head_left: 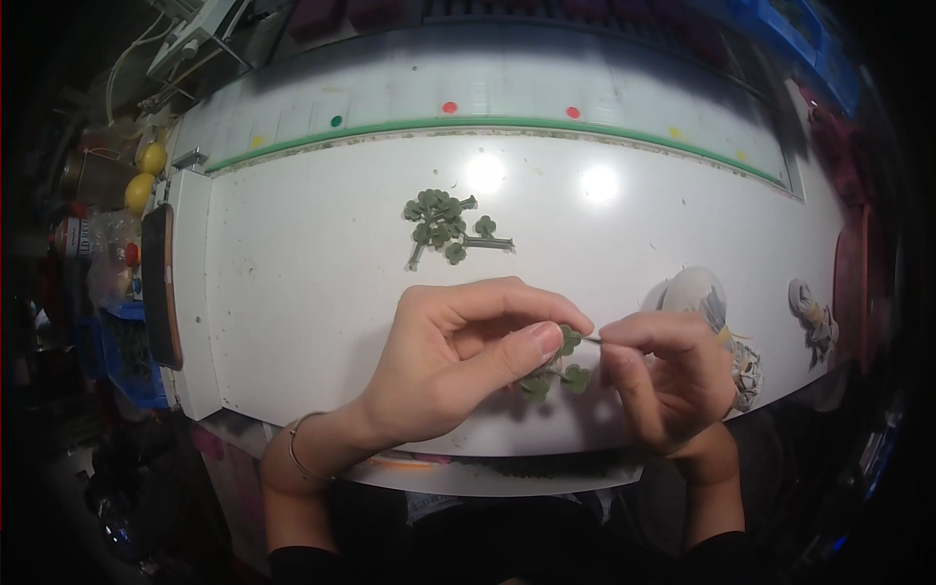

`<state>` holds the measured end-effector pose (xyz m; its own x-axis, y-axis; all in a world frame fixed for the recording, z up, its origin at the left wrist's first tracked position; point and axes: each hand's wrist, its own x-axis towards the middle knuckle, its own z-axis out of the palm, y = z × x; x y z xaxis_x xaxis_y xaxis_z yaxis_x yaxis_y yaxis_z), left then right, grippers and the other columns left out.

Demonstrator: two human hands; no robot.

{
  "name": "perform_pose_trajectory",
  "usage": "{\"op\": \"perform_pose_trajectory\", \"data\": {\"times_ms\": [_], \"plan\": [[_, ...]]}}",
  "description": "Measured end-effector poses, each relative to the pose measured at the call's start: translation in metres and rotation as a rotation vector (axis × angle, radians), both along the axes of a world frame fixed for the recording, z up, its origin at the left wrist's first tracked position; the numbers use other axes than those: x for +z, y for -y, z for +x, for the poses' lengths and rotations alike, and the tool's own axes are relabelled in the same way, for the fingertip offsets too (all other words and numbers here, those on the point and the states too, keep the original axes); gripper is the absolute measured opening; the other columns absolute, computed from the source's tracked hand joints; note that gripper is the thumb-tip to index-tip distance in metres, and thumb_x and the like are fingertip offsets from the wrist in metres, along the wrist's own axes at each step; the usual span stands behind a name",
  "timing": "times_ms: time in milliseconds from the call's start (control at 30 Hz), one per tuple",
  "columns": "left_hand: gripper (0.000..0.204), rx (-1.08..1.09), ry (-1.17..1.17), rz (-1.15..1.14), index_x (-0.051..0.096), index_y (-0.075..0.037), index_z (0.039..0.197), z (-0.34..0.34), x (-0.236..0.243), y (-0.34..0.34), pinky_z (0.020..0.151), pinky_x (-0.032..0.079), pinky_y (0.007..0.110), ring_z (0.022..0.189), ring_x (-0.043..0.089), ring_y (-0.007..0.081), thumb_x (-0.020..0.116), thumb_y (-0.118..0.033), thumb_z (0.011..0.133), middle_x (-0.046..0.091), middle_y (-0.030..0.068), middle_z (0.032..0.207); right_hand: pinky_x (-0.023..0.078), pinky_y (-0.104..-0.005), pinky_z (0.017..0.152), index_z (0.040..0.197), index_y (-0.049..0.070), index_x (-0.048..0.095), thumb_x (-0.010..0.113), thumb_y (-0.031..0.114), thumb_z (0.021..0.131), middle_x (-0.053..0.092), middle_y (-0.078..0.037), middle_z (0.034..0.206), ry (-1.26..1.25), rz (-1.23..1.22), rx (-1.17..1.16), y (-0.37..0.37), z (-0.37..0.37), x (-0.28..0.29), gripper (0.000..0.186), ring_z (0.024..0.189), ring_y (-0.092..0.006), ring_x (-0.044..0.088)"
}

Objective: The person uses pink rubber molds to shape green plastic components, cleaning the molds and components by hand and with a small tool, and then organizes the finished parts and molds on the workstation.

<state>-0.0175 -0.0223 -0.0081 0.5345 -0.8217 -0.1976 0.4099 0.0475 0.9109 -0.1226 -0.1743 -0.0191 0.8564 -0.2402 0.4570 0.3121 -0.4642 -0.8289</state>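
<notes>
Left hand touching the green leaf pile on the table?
No, the left hand pinches a separate leaf sprig, while the leaf pile lies beyond it on the white tabletop.

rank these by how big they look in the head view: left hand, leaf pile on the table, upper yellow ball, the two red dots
left hand
leaf pile
upper yellow ball
red dots, alike, so unranked between themselves

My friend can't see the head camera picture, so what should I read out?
A person's left hand holds a small green leafy sprig above a white table, while the right hand pinches a thin dark piece beside it. Beyond them lies a cluster of similar sprigs.
</notes>
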Motion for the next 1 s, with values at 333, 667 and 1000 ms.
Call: {"op": "perform_pose_trajectory", "data": {"times_ms": [333,667,1000], "plan": [[0.022,-0.048,-0.043,0.062,0.063,0.007,0.095,0.0019,-0.0004,-0.0005,0.065,0.044,0.021,0.072,0.056,0.0109,0.051,-0.009,0.086,0.060,0.0100,0.081,0.044,-0.0200,0.046,0.090,-0.004,0.056,0.067,-0.006,0.074,0.064,-0.010,0.072,-0.001,0.011,0.028,0.0016,-0.0008,0.0030,0.019,0.053,-0.0111,0.058],[0.021,-0.020,0.024,0.067,0.065,0.005,0.094,0.0007,-0.0001,-0.0002,0.062,0.043,0.020,0.072,0.056,0.0109,0.053,-0.010,0.086,0.060,0.0088,0.080,0.044,-0.0197,0.046,0.090,-0.004,0.056,0.067,-0.006,0.074,0.064,-0.010,0.072,-0.025,-0.006,0.011,0.0027,-0.0031,0.0033,0.019,0.053,-0.0112,0.058],[0.017,-0.051,0.205,0.053,0.066,0.002,0.094,0.0026,-0.0040,0.0005,0.064,0.042,0.021,0.072,0.055,0.0105,0.055,-0.007,0.086,0.060,0.0087,0.080,0.041,-0.0181,0.044,0.089,-0.005,0.055,0.065,-0.006,0.076,0.064,-0.008,0.072,-0.087,0.061,-0.024,0.0020,-0.0053,0.0028,0.016,0.051,-0.0065,0.053]]}}
